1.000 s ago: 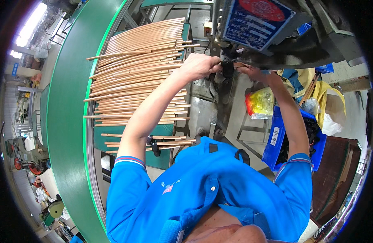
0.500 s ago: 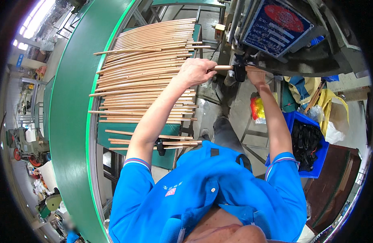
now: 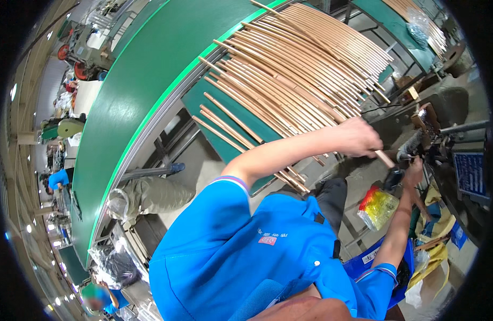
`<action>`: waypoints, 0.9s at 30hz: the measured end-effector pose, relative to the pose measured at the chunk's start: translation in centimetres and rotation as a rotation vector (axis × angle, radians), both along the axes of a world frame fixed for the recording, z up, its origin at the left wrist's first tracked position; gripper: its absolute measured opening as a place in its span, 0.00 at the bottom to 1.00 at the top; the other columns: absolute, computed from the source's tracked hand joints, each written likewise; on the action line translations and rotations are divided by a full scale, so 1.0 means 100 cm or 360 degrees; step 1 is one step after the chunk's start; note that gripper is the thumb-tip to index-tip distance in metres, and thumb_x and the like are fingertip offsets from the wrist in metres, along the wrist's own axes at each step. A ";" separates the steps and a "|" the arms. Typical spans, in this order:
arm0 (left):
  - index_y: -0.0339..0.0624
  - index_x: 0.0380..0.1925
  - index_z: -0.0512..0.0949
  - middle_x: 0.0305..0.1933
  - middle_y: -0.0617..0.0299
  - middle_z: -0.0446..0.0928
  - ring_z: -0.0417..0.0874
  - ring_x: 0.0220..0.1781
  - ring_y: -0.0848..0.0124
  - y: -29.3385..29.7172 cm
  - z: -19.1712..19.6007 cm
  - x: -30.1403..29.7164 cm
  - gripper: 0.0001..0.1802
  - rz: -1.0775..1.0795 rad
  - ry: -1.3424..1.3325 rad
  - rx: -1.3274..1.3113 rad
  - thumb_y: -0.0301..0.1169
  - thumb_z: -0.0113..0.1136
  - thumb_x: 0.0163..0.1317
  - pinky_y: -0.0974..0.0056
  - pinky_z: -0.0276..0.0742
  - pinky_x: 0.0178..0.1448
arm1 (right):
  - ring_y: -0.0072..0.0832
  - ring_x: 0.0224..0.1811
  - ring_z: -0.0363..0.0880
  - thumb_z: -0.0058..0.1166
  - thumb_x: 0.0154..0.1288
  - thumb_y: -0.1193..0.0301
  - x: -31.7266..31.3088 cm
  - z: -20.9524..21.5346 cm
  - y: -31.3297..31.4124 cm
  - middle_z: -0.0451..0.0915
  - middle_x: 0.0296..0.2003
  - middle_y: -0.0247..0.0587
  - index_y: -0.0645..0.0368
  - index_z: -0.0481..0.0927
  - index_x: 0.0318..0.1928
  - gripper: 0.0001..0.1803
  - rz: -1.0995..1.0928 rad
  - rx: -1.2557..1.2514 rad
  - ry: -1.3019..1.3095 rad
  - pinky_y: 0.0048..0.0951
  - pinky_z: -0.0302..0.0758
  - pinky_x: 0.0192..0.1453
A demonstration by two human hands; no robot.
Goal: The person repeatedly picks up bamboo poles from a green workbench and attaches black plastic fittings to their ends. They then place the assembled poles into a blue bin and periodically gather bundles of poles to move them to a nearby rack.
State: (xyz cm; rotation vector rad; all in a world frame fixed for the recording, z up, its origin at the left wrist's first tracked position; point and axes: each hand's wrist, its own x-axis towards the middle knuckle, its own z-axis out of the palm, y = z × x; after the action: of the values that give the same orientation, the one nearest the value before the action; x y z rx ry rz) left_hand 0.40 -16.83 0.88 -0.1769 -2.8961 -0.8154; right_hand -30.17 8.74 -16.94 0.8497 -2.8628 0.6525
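My left hand [image 3: 357, 136] is closed around a copper-coloured tube [image 3: 385, 159]; a short length shows below the fist, leading to a black fitting [image 3: 394, 178]. Up and left of the fist, the tube seems to run over the pile. Beside the black fitting, close to the machine, is my right hand [image 3: 413, 174]. Its fingers are smeared and partly hidden, so its grip is unclear. Many similar tubes [image 3: 289, 69] lie side by side on a green-topped table [image 3: 195, 99] at my left. A few more tubes [image 3: 225, 128] rest apart along its near edge.
A long green conveyor belt [image 3: 134, 91] runs past the table on the left. Dark machinery [image 3: 444, 187] stands at the right. Below it are a blue bin [image 3: 367, 257], a red and yellow plastic bag [image 3: 377, 207] and yellow sacks [image 3: 439, 267]. Another person [image 3: 115, 299] is at lower left.
My view has swung to the right. Both hands have come lower and nearer my right side with the tube, which now slants down toward the black fitting.
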 end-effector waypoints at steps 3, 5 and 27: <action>0.50 0.37 0.78 0.29 0.57 0.76 0.79 0.35 0.56 -0.032 -0.059 0.107 0.12 0.0185 -0.0263 0.0044 0.43 0.57 0.59 0.53 0.74 0.35 | 0.49 0.41 0.77 0.50 0.65 0.73 0.018 0.007 -0.013 0.79 0.42 0.51 0.59 0.77 0.53 0.16 -0.0056 0.0086 0.0169 0.44 0.72 0.40; 0.50 0.39 0.78 0.32 0.57 0.75 0.79 0.37 0.56 -0.062 -0.109 0.184 0.12 0.0323 -0.0374 -0.0026 0.42 0.56 0.60 0.53 0.74 0.38 | 0.48 0.41 0.77 0.55 0.63 0.73 0.029 0.023 -0.019 0.78 0.46 0.51 0.57 0.77 0.54 0.18 0.0052 0.0181 0.0343 0.43 0.74 0.38; 0.42 0.43 0.75 0.47 0.55 0.76 0.73 0.57 0.56 -0.232 -0.212 0.251 0.14 0.0945 -0.0571 -0.1432 0.32 0.52 0.57 0.47 0.61 0.66 | 0.49 0.36 0.77 0.51 0.67 0.71 0.010 0.008 -0.004 0.80 0.37 0.56 0.58 0.74 0.57 0.18 -0.0079 0.0488 0.0334 0.46 0.73 0.36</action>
State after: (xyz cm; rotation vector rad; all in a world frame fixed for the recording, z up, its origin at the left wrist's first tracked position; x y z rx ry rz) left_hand 25.48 -40.02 -20.33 0.7799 -3.1024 0.6169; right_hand -29.13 8.33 -16.12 0.8218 -2.8176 0.1092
